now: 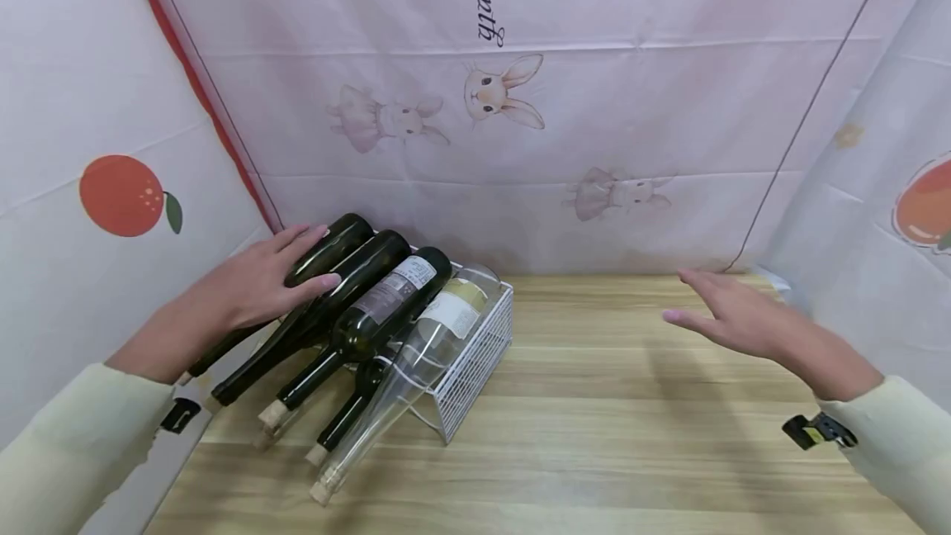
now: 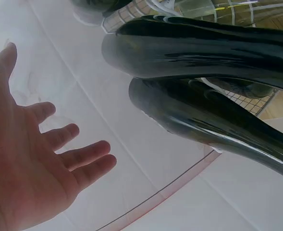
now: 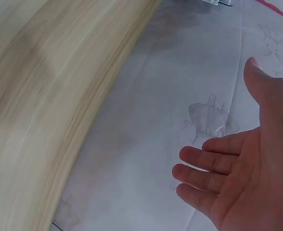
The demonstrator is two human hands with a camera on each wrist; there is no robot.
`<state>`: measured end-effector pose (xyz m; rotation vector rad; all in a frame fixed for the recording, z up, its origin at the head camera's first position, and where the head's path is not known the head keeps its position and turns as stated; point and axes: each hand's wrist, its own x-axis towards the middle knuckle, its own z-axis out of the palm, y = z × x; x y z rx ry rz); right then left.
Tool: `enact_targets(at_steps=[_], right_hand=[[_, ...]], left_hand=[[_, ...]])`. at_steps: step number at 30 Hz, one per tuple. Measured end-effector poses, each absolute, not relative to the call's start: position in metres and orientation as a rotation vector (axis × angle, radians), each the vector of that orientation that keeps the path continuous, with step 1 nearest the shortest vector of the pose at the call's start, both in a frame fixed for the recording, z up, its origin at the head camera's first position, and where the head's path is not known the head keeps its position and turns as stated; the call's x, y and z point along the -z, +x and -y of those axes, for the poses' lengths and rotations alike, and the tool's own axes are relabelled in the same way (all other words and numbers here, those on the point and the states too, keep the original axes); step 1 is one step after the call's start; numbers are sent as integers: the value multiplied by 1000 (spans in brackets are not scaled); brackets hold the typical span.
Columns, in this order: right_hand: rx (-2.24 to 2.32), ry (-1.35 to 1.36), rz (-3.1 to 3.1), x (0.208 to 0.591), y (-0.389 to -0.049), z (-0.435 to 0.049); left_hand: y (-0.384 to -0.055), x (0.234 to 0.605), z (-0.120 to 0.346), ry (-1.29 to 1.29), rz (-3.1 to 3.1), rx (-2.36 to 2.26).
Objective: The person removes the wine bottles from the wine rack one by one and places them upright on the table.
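Several corked wine bottles lie slanted in a white wire rack point(image 1: 475, 366) at the left of the table. My left hand point(image 1: 256, 283) overlaps the two leftmost dark green bottles in the head view. In the left wrist view, that hand point(image 2: 40, 159) has its fingers extended, with a gap between it and a dark bottle point(image 2: 179, 53). To the right lie a dark bottle with a label point(image 1: 386, 304) and a clear bottle point(image 1: 438, 337) with a white and gold label. My right hand point(image 1: 750, 324) hovers over the table's right side, fingers extended and holding nothing.
The wooden table point(image 1: 594, 419) meets a pink curtain point(image 1: 669, 106) printed with rabbits at the back. White cloth with fruit prints hangs on both sides. Bottle necks with corks point(image 1: 275, 413) stick out of the rack towards the front.
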<state>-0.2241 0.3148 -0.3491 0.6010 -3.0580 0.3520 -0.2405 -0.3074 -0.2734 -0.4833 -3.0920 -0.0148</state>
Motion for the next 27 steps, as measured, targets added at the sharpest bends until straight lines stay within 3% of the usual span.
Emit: enact_targets(at_steps=[27], right_hand=[[-767, 665, 3041, 369, -223, -258]], left_hand=[[-255, 268, 323, -512, 3081, 0]])
